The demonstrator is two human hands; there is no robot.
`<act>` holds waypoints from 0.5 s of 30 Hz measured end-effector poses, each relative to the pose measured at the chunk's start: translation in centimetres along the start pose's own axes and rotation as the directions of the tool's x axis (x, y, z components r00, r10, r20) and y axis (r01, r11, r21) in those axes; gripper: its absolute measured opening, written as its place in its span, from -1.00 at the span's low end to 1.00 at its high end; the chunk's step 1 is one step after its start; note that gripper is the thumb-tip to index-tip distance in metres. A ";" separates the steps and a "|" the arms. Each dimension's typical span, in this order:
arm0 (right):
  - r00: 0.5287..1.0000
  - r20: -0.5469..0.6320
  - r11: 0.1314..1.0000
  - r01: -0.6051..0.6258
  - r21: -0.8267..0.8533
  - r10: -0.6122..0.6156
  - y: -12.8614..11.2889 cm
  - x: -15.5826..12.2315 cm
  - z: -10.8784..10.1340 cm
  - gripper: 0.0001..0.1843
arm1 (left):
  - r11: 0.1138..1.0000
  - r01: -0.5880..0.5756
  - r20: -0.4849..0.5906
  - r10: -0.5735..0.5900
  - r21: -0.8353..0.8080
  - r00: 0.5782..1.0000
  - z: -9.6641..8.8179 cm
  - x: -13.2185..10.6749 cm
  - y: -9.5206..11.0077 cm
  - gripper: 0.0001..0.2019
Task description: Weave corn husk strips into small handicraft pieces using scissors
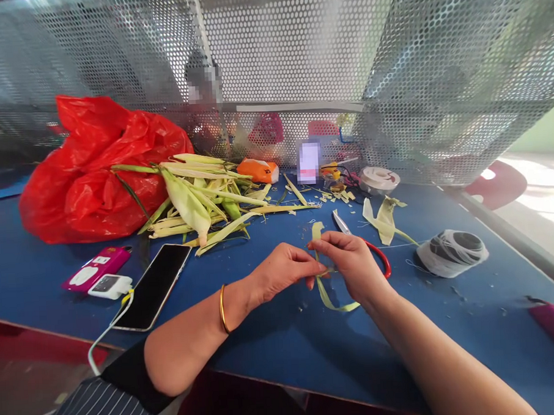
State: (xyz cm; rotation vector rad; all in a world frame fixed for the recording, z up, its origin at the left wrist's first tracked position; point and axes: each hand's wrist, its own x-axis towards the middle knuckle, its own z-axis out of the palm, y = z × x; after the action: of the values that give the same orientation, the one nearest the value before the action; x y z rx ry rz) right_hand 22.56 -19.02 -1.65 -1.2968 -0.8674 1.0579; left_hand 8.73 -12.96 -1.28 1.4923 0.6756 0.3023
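My left hand [289, 269] and my right hand [350, 259] meet over the front middle of the table, both pinching a narrow pale-green corn husk strip [327, 296]. One end of the strip stands up above my fingers, and the other curls down below them toward the right. The exact grip point is partly hidden by my fingertips. Just behind my right hand lie scissors [342, 222] with red handles, partly covered by that hand. A torn piece of corn husk [386, 221] rests farther right, near a spool of white thread [453, 252].
A heap of corn husks [189, 205] lies against a red plastic bag [96, 178] at left. Nearer are a phone [154, 289] and a white charger [109, 286] with cable. A white tape roll [379, 180] sits before the perforated metal screen [288, 48].
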 end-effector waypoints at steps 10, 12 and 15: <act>0.927 -0.128 0.871 0.275 -0.406 -0.352 0.2 0.6 -1.0 -0.75 | 0.998 0.010 -0.043 -0.013 -0.067 0.999 -0.1 -0.1 0.0 -0.64; 0.880 -0.180 0.817 0.309 -0.487 -0.440 -0.4 0.5 -1.4 -0.75 | 0.985 0.025 -0.084 -0.039 -0.168 0.996 -0.3 0.1 0.2 -0.59; 0.860 -0.194 0.775 0.301 -0.555 -0.472 -1.1 0.3 -1.9 -0.71 | 0.958 0.020 -0.120 -0.056 -0.286 0.991 -0.7 0.3 0.3 -0.54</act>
State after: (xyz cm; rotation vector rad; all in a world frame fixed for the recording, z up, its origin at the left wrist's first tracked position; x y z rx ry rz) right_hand 24.59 -19.32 -0.73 -1.5768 -1.1448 0.2609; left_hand 8.63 -12.19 -1.04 1.1911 0.7282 0.4488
